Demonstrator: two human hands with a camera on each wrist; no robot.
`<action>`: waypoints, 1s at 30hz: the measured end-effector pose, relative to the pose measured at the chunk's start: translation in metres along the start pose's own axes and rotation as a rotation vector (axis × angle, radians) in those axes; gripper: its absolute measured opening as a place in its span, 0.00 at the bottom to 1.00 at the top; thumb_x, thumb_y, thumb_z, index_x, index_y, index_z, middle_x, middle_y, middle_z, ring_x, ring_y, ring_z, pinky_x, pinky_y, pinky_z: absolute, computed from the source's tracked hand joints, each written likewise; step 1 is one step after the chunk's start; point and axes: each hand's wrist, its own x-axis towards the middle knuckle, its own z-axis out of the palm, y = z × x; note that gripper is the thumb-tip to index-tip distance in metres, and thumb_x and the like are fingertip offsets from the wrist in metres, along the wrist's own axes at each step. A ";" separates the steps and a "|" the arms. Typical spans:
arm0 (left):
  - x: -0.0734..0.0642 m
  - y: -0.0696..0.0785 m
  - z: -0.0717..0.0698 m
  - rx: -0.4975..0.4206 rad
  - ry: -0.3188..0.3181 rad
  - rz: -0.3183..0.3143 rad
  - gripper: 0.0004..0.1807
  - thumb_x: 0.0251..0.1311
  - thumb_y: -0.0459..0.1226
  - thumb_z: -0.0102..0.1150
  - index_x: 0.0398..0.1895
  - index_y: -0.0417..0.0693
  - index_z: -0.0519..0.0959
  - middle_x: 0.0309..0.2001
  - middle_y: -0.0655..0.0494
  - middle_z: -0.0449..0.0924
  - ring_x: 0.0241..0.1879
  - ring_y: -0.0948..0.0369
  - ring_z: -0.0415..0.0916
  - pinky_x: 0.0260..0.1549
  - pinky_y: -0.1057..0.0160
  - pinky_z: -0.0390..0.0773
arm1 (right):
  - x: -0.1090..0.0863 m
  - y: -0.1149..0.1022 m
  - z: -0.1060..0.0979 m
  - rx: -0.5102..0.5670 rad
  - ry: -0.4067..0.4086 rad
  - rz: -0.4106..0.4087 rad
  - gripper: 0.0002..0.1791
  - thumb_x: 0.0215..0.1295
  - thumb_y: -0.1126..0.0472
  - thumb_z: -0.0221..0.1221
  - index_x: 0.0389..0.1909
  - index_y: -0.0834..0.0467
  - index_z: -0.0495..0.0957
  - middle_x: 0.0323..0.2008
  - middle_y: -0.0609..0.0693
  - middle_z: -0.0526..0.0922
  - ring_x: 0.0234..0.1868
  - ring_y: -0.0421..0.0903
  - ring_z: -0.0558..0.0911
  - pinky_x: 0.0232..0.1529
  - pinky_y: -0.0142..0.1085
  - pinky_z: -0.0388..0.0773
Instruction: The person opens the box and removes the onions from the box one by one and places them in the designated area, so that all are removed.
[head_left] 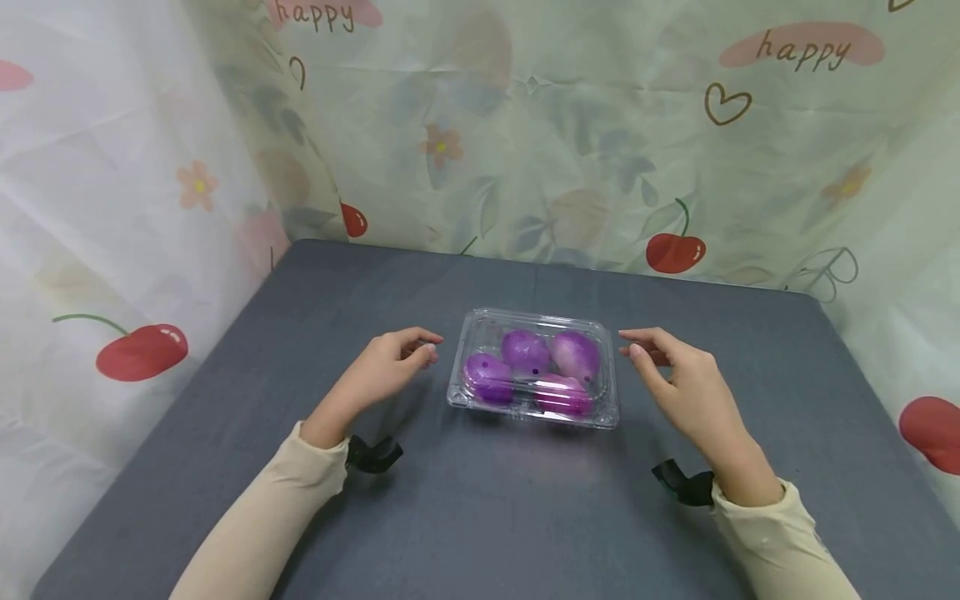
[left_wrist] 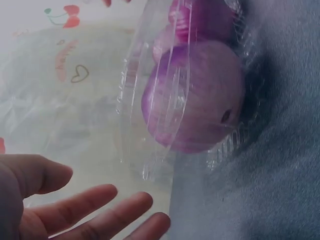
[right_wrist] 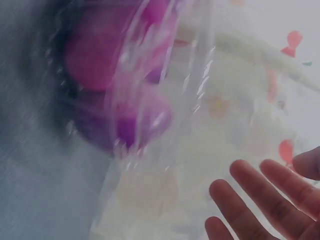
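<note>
Head view: clear plastic box (head_left: 525, 414) mid-tabletop (head_left: 517, 517), looks closed, four purple round things (head_left: 525, 351) inside. It sits between my left hand (head_left: 380, 367) and right hand (head_left: 686, 392). Fingers on both sides loosely extended, empty, apart from the box. Judgement: gaps roughly even, good for meeting both ends together. Keep things level; round contents could roll to one side. A dark band (head_left: 377, 455) juts inward by the left cuff, another (head_left: 684, 485) by the right; keep both off the box.

Left wrist view: fingers parted, thumb standing away, nothing held; near the box but not on it. Plastic looks thin. Light pressure along the firmer edge would serve better than squeezing mid-wall, which could buckle.

Right wrist view: box blurred. Fingers straight, nothing in them, gap to the plastic. Match the left side's height and force; uneven pressure could skid it. Catch: cannot make out.
</note>
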 end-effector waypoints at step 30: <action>0.009 -0.021 0.023 -0.696 -0.140 -0.191 0.23 0.75 0.39 0.40 0.67 0.37 0.64 0.59 0.36 0.74 0.51 0.51 0.80 0.53 0.53 0.82 | 0.010 -0.070 0.070 0.053 -0.087 -0.390 0.31 0.67 0.54 0.58 0.70 0.53 0.64 0.67 0.50 0.71 0.68 0.50 0.69 0.68 0.51 0.68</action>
